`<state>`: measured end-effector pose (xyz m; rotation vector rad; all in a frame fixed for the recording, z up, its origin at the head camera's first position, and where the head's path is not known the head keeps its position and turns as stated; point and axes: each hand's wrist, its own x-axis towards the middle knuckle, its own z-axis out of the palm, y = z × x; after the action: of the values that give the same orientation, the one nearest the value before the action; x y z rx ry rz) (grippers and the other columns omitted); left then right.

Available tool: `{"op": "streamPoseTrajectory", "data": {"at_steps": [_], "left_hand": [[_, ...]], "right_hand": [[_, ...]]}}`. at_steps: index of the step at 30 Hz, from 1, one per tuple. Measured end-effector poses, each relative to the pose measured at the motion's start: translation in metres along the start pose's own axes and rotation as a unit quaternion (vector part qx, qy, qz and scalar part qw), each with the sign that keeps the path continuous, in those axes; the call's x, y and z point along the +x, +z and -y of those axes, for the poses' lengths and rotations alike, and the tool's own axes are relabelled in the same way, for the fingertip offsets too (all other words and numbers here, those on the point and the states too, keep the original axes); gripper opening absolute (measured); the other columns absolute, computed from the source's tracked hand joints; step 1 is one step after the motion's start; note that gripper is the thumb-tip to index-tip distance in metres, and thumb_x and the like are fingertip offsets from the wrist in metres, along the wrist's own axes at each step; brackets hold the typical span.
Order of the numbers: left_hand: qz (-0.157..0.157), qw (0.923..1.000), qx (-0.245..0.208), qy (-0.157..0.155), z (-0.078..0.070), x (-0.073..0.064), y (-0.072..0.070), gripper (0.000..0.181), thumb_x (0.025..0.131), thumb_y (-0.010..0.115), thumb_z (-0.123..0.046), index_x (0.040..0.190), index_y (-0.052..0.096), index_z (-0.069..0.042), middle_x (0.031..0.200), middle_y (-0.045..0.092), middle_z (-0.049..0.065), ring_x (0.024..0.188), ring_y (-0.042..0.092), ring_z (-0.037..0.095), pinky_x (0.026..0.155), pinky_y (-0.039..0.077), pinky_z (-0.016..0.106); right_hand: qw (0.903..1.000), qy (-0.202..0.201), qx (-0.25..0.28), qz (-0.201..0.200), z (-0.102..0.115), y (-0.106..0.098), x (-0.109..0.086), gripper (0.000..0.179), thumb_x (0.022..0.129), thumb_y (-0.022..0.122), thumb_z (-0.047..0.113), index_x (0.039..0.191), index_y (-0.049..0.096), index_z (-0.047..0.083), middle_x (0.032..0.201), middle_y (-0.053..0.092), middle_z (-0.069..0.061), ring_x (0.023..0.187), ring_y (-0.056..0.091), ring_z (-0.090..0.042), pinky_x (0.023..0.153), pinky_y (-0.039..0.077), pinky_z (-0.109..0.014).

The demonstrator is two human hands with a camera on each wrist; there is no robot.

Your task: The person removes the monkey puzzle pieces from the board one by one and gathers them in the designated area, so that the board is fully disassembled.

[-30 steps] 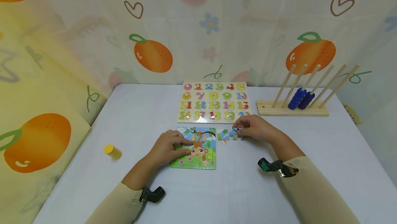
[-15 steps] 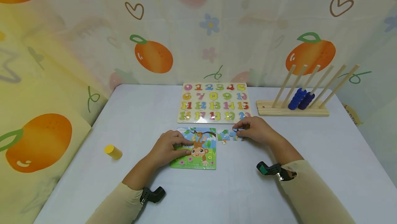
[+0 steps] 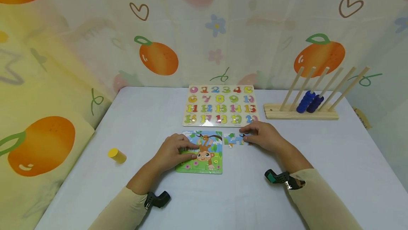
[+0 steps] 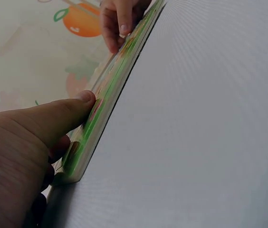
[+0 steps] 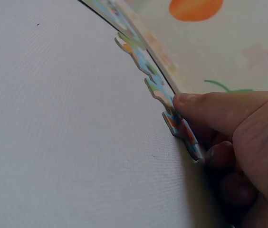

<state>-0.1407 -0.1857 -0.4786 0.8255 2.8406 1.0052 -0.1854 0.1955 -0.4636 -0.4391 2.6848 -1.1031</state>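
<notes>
A square monkey jigsaw puzzle (image 3: 204, 152) lies on the white table. My left hand (image 3: 173, 152) rests on its left part, and in the left wrist view the thumb (image 4: 72, 111) presses its face. Right of it, a few loose puzzle pieces (image 3: 230, 139) lie flat in a short row. My right hand (image 3: 262, 136) has its thumb and curled fingers around the rightmost puzzle piece (image 5: 184, 130), which stays low at the table in the right wrist view. Part of that piece is hidden behind the fingers.
Behind the jigsaw lies a wooden number board (image 3: 220, 104). To its right stands a peg abacus (image 3: 301, 114) with blue beads (image 3: 306, 102) on two upright pegs. A yellow cylinder (image 3: 117, 155) lies at the left. A patterned cloth (image 3: 216, 56) hangs behind the table.
My right hand has shifted very slightly, staying at the loose pieces. The left hand keeps its place on the jigsaw. The head view has tilted a little.
</notes>
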Motion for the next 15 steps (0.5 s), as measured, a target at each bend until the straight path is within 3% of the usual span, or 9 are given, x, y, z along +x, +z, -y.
{"op": "streamPoseTrajectory", "data": {"at_steps": [7,15], "left_hand": [[-0.003,0.9999,0.01,0.004,-0.0005,-0.0009,0.0002,0.03,0.087,0.091,-0.035,0.116,0.086,-0.027,0.095,0.065,-0.016,0.095,0.054,0.011,0.082,0.039,0.037],[-0.005,0.9995,0.024,0.022,-0.0041,-0.0033,-0.0011,0.031,0.087,0.092,-0.033,0.116,0.086,-0.026,0.098,0.065,-0.015,0.096,0.055,0.013,0.083,0.042,0.038]], "right_hand": [[0.9999,-0.009,0.011,-0.009,-0.0019,-0.0002,-0.0011,0.027,0.096,0.083,0.02,0.121,0.08,0.014,0.118,0.075,-0.003,0.091,0.055,-0.021,0.081,0.044,-0.037],[0.997,-0.005,0.077,0.009,-0.0011,-0.0037,-0.0001,0.024,0.1,0.076,0.012,0.124,0.077,0.008,0.11,0.074,-0.006,0.08,0.066,-0.02,0.074,0.053,-0.028]]}}
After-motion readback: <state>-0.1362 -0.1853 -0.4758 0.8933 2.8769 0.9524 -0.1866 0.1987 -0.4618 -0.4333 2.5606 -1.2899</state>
